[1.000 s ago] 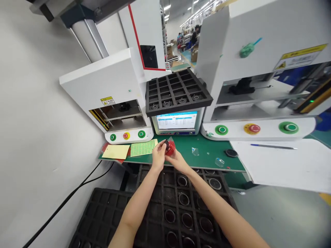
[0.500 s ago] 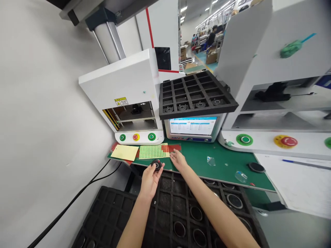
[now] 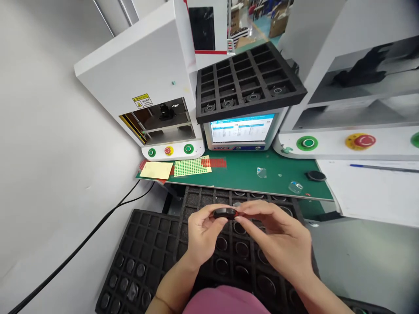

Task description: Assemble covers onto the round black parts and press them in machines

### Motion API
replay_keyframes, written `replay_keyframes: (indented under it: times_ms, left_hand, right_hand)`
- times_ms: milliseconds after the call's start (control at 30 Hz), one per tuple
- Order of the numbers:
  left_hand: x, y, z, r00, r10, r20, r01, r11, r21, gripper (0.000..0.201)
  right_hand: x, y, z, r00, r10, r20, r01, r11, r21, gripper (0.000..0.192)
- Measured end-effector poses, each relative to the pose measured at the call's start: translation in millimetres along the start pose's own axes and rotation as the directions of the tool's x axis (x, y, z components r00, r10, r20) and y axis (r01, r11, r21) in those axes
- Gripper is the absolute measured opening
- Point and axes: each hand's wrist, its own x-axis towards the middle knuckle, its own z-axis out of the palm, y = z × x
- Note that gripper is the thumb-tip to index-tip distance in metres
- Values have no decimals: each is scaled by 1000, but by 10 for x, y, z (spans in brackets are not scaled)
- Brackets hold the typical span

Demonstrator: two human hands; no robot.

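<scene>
My left hand (image 3: pixel 203 233) and my right hand (image 3: pixel 278 237) together pinch a small round black part (image 3: pixel 225 213), held flat between the fingertips of both. They hover over a black compartment tray (image 3: pixel 199 261) holding several ring-shaped parts, close to my body. A second black tray (image 3: pixel 137 261) with small dark parts lies to the left of it.
Beyond the trays runs a green mat (image 3: pixel 242 174) with a green dot-sticker sheet (image 3: pixel 190 167), a red sticker sheet (image 3: pixel 214 162), a yellow sheet (image 3: pixel 156 170), clear film bits and a black disc (image 3: pixel 316 175). Behind stand a small press (image 3: pixel 147 91), a screen (image 3: pixel 241 129), a raised tray (image 3: pixel 248 83) and a large press (image 3: pixel 356 144).
The red sticker sheet was put down on the mat. Both hands pulled back from the mat toward my body, and my right hand joined the left on the black part over the tray.
</scene>
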Motion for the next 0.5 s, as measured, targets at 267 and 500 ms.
replay_keyframes:
  times_ms: [267,500]
  left_hand:
    - [-112,112,-44,940,243,238,-298,926,233,24]
    - [-120,165,36,917,198,347,-285,933,220,23]
  right_hand:
    - [-168,-164,-235,972,-212,103,228,956,-182,24]
    - [-30,-249,-464,941,-101,323,126,990,-58,17]
